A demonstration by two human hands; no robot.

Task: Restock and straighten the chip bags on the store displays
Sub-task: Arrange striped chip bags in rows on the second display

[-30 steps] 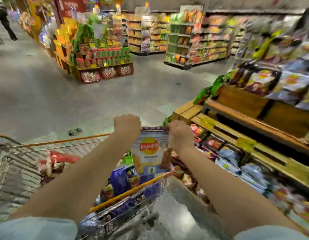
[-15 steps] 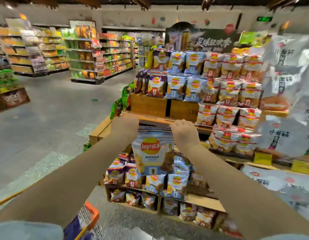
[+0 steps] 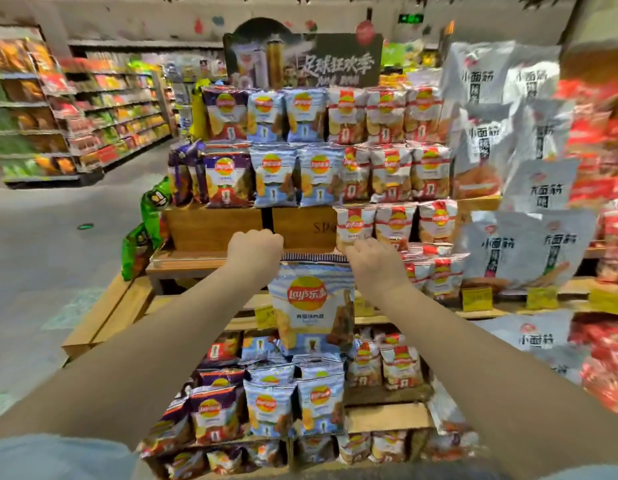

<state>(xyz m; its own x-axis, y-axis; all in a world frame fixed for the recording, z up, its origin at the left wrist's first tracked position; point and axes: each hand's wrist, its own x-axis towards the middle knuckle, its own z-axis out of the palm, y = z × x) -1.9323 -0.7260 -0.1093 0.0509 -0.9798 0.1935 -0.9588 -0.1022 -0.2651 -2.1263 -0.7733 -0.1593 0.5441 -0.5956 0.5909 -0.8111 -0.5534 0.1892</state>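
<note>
**Pale blue bag held up before the tiered display**

Glossy, crinkled foil chip bag (image 3: 312,308), pale blue with a striped top seam and a red-and-yellow logo; it hangs upright from the left hand (image 3: 255,251) and right hand (image 3: 371,263), each fist curled round a top corner; behind stands the wooden display (image 3: 214,226), its shelves stacked with similar bags.

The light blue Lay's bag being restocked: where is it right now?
Head view, centre: the light blue Lay's bag hangs by its top corners from the left hand and right hand, before the wooden display.
</note>
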